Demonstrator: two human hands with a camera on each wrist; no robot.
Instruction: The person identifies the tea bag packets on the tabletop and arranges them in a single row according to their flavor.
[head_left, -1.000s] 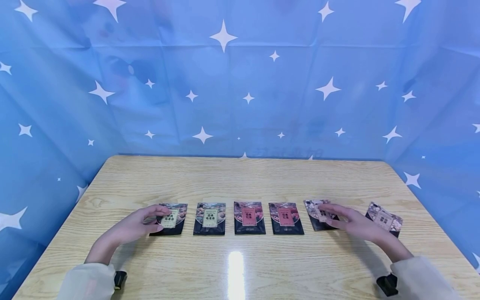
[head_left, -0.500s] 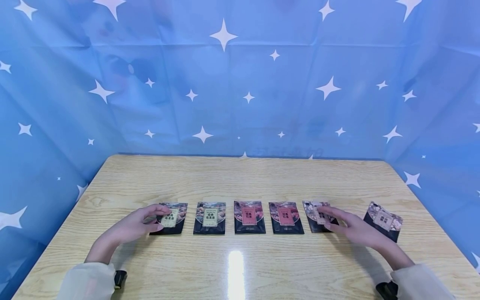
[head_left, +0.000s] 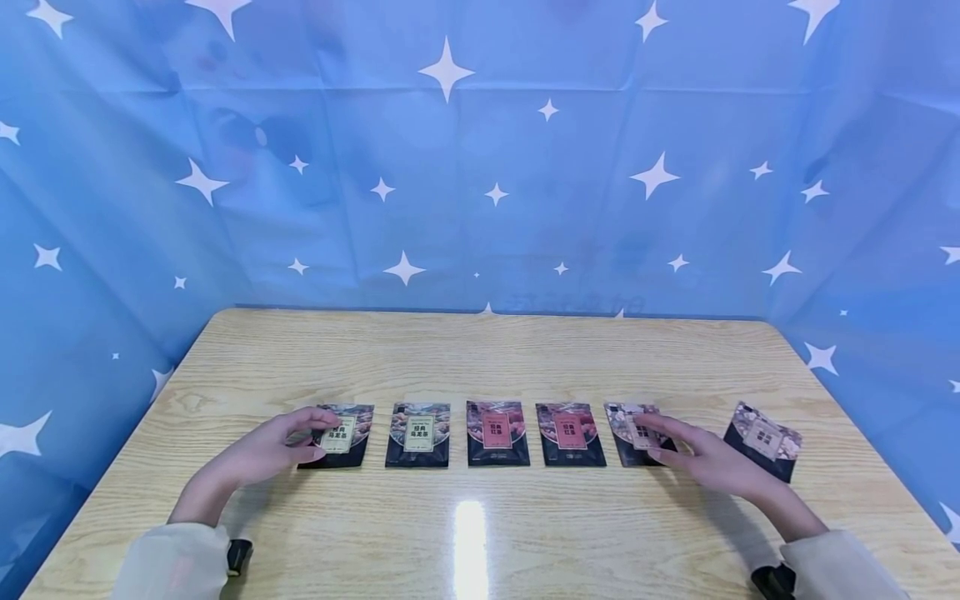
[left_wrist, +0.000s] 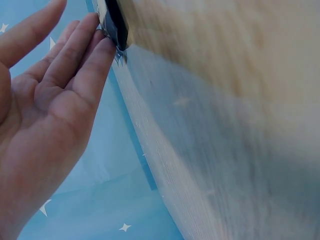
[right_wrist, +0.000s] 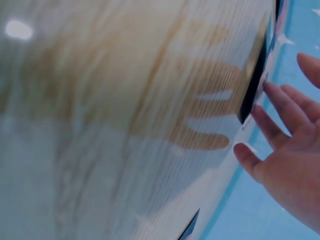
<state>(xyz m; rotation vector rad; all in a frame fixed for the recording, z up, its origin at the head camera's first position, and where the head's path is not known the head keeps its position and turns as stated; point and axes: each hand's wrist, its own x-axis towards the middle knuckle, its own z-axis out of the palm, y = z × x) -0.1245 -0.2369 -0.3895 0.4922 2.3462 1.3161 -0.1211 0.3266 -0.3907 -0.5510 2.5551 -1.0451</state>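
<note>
Black tea packets with flower pictures lie in a row across the table. My left hand [head_left: 262,448] rests its fingertips on the leftmost packet, a green-label tea packet [head_left: 356,433]; in the left wrist view that packet [left_wrist: 116,27] shows edge-on at the fingertips, thumb apart. With loosely bent fingers my right hand [head_left: 708,458] touches a pale-pink-label tea packet [head_left: 628,446], partly covering it. The right wrist view shows this packet's dark edge [right_wrist: 253,82] against the fingertips. Farther right lies another pale-pink-label packet [head_left: 763,440], set at a slant.
Between the hands lie a second green-label packet [head_left: 417,435] and two red-label packets, one left [head_left: 498,433] and one right [head_left: 571,435], spaced apart. Behind the wooden table [head_left: 480,358] hangs a blue curtain [head_left: 480,225] with white stars.
My right hand has nudged the pale-pink-label packet under it slightly left and turned it straighter in the row. The left hand has stayed in place.
</note>
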